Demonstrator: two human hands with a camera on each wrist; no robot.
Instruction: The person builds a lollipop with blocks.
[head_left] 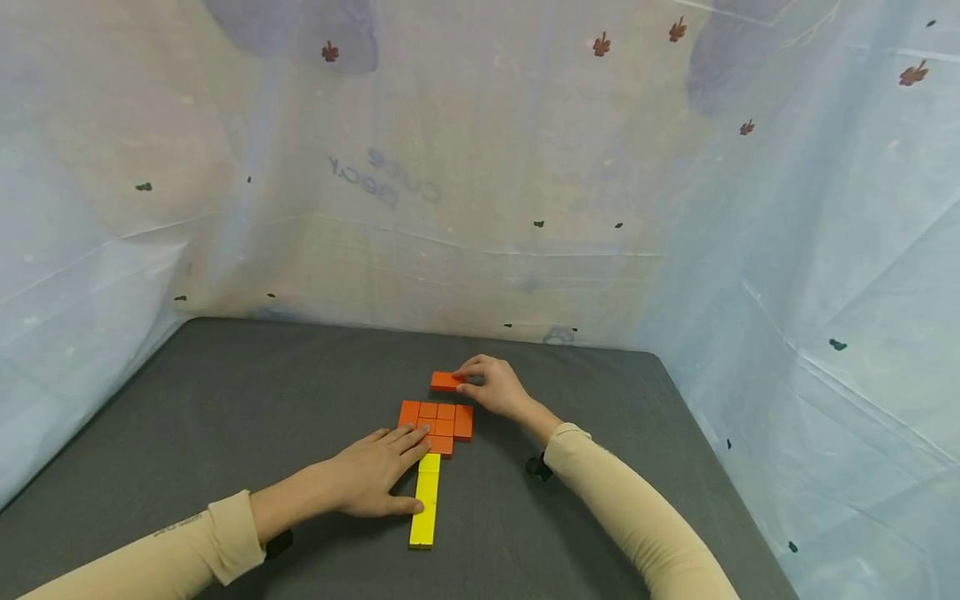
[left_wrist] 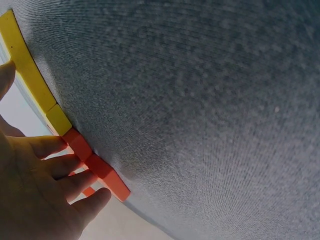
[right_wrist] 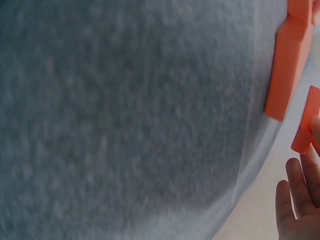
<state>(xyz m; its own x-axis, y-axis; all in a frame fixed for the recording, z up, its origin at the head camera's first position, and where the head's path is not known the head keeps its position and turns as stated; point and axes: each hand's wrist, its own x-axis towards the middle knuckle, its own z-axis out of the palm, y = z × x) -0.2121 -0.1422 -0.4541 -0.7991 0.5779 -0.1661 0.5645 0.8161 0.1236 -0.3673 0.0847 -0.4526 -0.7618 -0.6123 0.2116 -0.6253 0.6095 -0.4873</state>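
Flat orange blocks (head_left: 446,412) lie pushed together on the table, forming a patch with stepped edges. From its near edge runs a yellow strip made of a short yellow block (head_left: 430,463) and a long yellow block (head_left: 423,517). My left hand (head_left: 371,475) lies spread over the left side, fingertips touching the orange blocks and thumb at the long yellow block. Just beyond the patch, my right hand (head_left: 495,386) pinches a separate orange block (head_left: 444,382) by its right end between thumb and fingers. In the right wrist view that held block (right_wrist: 306,120) stands apart from the patch.
A dark grey cloth-covered table (head_left: 300,375) bears the blocks. Pale translucent sheeting (head_left: 450,275) with small leaf prints hangs behind the table and along its sides. A dark band (head_left: 538,468) is at the right wrist.
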